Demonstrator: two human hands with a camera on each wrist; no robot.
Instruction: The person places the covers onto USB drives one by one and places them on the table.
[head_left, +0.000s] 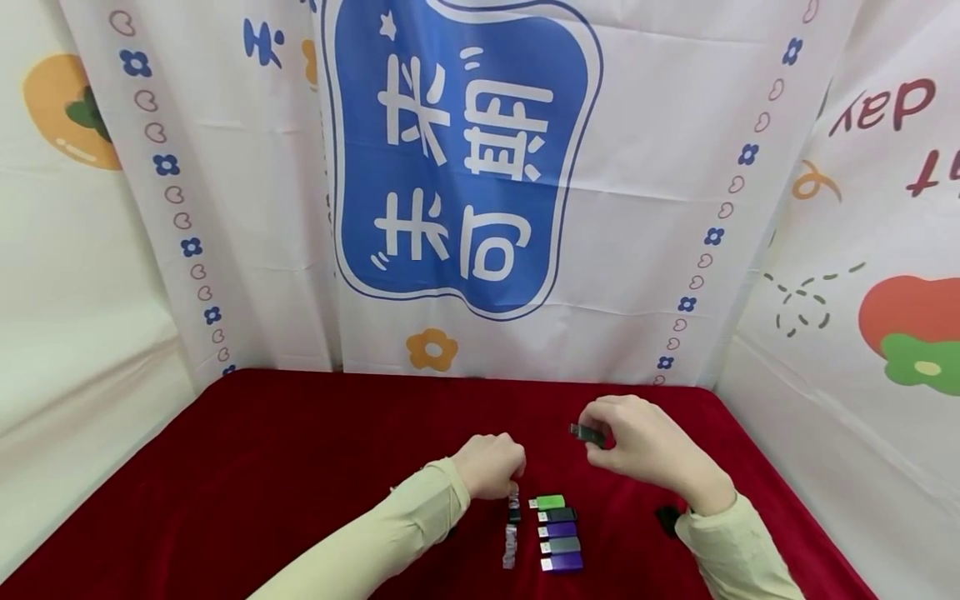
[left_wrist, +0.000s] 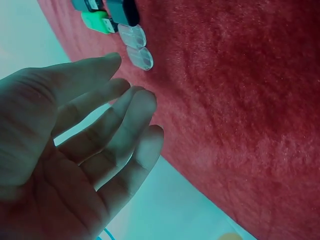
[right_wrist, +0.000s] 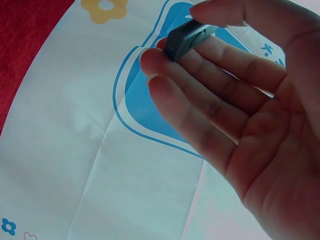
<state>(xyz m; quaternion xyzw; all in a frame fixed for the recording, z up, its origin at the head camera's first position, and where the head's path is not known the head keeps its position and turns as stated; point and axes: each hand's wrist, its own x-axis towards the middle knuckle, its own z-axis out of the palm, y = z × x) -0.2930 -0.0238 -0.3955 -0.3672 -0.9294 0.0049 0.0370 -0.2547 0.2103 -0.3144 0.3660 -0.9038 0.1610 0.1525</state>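
Note:
My right hand (head_left: 641, 437) pinches a dark grey USB flash drive (head_left: 587, 434) between thumb and fingertips, raised above the cloth with its metal plug facing left. In the right wrist view the drive's dark body (right_wrist: 186, 40) shows at the fingertips. My left hand (head_left: 489, 467) hovers over the top of a column of small caps, its fingers loosely bent and holding nothing in the left wrist view. Just beyond those fingers lie clear caps (left_wrist: 140, 57) and a black cap (left_wrist: 123, 11). To the right of the caps, a green flash drive (head_left: 551, 502) tops a column of drives.
Below the green drive lie a black drive (head_left: 558, 516), a purple drive (head_left: 558, 530), a grey drive (head_left: 562, 546) and another purple drive (head_left: 564, 562). Red cloth (head_left: 300, 467) covers the table. Printed white curtains (head_left: 637, 250) enclose its back and sides.

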